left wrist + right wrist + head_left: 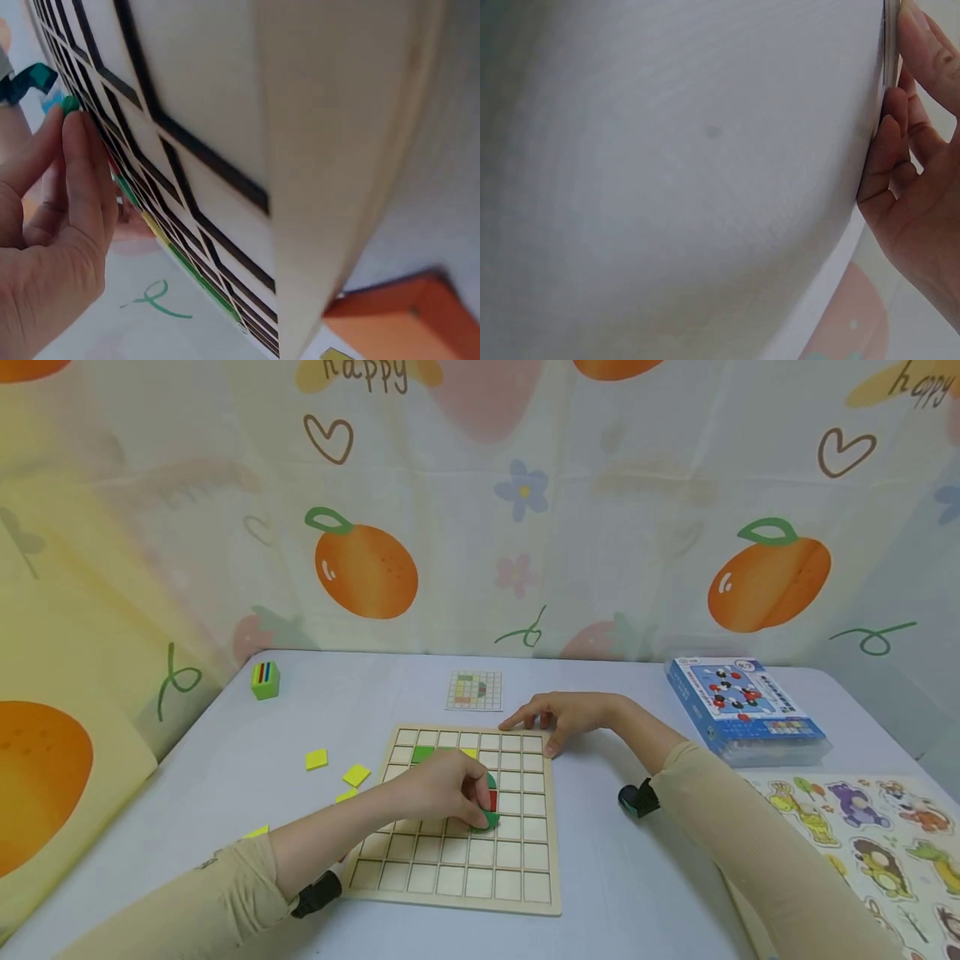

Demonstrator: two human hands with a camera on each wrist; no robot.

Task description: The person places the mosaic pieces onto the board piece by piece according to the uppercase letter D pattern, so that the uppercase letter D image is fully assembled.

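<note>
Just 3 o'clock of centre on pale wooden grid board (522, 886), left hand (442, 787) pinches green curved-edged piece (491, 821), probably light, stiff, best gripped by edges; right hand (567, 713) spread at 1 o'clock corner.

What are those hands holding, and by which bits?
The left hand pinches a green piece; which edge is unclear. The right hand holds the grid board by its far right corner.
</note>
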